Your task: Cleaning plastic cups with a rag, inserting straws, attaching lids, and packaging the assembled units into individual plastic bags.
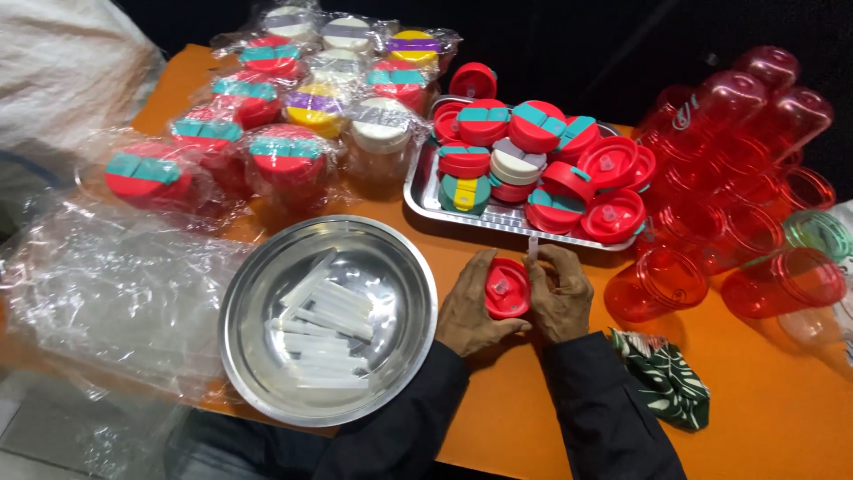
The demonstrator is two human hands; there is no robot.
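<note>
1. A red lid (507, 289) sits underside up, cupped by both hands just in front of the tray (418, 191), low over the desk (782, 427).
2. The left hand (468, 307) grips its rim, steadying it.
3. The right hand (560, 293) pinches a small clear tube (533, 246) upright at the lid's edge.
4. Left of the tray, a steel bowl (409, 267) keeps more tubes in reach.
5. Right of it lie red cups (657, 280).

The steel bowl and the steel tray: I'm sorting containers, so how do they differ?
The steel bowl is round and holds white tubes; the steel tray is rectangular and heaped with coloured lids. The bowl lies nearer the person, the tray farther back. Both are shiny metal on the orange table.
</note>
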